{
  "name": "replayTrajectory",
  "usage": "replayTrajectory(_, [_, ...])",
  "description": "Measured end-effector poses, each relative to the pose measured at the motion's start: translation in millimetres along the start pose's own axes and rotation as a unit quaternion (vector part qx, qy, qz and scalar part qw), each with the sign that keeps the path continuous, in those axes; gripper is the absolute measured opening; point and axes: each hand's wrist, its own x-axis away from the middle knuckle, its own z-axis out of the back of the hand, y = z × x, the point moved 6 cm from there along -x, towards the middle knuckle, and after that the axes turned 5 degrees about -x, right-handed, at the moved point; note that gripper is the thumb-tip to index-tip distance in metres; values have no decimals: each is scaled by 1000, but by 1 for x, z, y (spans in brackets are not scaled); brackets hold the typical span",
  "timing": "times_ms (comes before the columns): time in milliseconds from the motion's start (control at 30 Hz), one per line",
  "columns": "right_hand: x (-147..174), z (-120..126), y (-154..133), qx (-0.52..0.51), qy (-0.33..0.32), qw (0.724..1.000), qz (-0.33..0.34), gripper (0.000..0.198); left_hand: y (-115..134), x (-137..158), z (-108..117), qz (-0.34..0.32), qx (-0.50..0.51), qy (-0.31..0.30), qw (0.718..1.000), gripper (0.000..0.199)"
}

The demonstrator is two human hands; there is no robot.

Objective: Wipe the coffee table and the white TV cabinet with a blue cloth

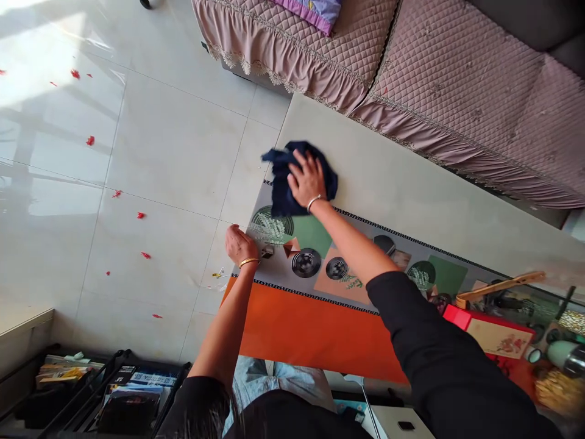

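Observation:
My right hand presses down on a crumpled dark navy cloth, its fingers spread and fairly flat on top. The cloth lies at the left end of the table, partly over a patterned table runner with green, grey and peach shapes and a dark beaded border. At the table's left short edge, my left hand is closed with bent fingers around the edge, beside the runner's end. Some of its fingertips are hidden. An orange strip covers the side nearest my body.
A pink quilted sofa borders the table's far side. A red and cream box, a wooden-handled item and a jar stand at the right. Red scraps dot the tiled floor. Open drawers sit lower left.

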Motion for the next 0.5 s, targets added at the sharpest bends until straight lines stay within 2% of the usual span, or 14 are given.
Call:
replayTrajectory(100, [-64, 22, 48, 55, 35, 994, -92, 57, 1, 0, -1, -6, -7, -10, 1000, 35])
replayTrajectory(200, [-97, 26, 60, 82, 47, 986, -134, 58, 3, 0, -1, -15, -18, -15, 1000, 33])
replayTrajectory(333, [-91, 16, 42, 70, 62, 985, -144, 60, 6, 0, -1, -21, -25, -17, 999, 34])
replayTrajectory(500, [-54, -4, 4, 8, 59, 994, -88, 61, 7, 1, 0, -21, -21, -18, 999, 35])
